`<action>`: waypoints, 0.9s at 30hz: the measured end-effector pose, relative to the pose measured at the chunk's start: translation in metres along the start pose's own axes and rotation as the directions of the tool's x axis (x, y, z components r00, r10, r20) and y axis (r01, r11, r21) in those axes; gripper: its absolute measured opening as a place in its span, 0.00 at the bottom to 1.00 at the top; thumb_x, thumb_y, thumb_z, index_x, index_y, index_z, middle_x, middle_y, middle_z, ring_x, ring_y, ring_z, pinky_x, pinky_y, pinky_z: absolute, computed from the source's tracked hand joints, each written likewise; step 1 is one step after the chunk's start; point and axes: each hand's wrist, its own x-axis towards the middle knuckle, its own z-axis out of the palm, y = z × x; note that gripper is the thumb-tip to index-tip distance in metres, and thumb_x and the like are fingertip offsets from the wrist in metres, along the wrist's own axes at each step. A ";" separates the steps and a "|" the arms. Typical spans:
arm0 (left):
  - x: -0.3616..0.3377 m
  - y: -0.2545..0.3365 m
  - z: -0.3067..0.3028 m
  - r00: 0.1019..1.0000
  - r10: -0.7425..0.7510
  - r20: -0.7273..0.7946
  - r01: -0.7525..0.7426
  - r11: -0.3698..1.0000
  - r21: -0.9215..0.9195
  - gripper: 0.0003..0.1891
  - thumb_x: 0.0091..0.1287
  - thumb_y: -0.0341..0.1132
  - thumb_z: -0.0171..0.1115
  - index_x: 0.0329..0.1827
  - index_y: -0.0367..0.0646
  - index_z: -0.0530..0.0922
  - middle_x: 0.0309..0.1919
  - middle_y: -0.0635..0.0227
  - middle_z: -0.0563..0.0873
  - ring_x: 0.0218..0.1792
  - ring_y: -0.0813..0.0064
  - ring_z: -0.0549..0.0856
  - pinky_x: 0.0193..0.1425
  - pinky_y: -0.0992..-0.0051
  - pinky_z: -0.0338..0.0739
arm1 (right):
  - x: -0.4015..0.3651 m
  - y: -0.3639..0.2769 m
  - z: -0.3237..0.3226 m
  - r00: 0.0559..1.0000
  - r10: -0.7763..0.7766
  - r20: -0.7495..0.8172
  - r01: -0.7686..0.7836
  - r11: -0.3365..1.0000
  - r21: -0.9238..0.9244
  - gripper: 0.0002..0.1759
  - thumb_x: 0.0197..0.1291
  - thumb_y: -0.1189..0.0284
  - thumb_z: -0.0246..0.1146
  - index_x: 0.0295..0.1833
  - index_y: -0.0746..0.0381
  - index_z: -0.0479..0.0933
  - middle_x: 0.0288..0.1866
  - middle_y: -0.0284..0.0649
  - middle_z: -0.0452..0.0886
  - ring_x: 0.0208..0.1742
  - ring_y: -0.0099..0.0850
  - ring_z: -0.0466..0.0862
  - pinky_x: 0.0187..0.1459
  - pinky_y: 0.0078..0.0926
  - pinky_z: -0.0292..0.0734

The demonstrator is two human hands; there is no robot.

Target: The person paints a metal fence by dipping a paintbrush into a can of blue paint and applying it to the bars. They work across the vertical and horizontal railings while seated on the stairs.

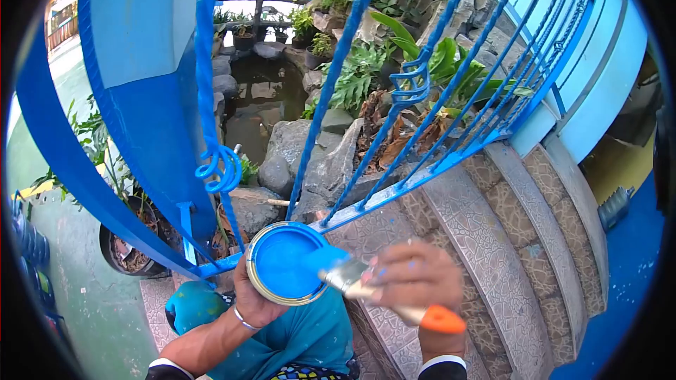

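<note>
An open can of blue paint (271, 288) rests in my left hand (255, 302), its fingers wrapped round the near side of the can. A paintbrush (401, 309) with an orange-tipped handle is gripped in my right hand (415, 278), slightly blurred. Its bristles, coated blue, reach over the can's right rim above the paint. Just beyond the can stands a blue iron railing (334, 74) with twisted bars, one of them carrying a curled ornament (220, 169). Paint specks show on my right fingers.
Curved stone steps (486, 253) run down on the right. Behind the railing lie a small pond (260, 98), rocks (299, 148) and leafy plants (355, 74). A blue pillar (151, 119) rises at the left, with a potted plant (130, 239) beside it.
</note>
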 end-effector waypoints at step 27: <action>0.001 0.008 -0.019 0.997 0.012 -0.079 -0.014 1.000 -0.026 0.44 0.68 0.70 0.59 0.77 0.46 0.72 0.73 0.54 0.78 0.72 0.50 0.78 0.76 0.46 0.73 | -0.104 0.249 -0.076 0.969 0.101 -0.225 -0.244 0.532 -0.811 0.18 0.54 0.81 0.69 0.52 0.58 0.87 0.49 0.42 0.89 0.51 0.47 0.86 0.49 0.43 0.81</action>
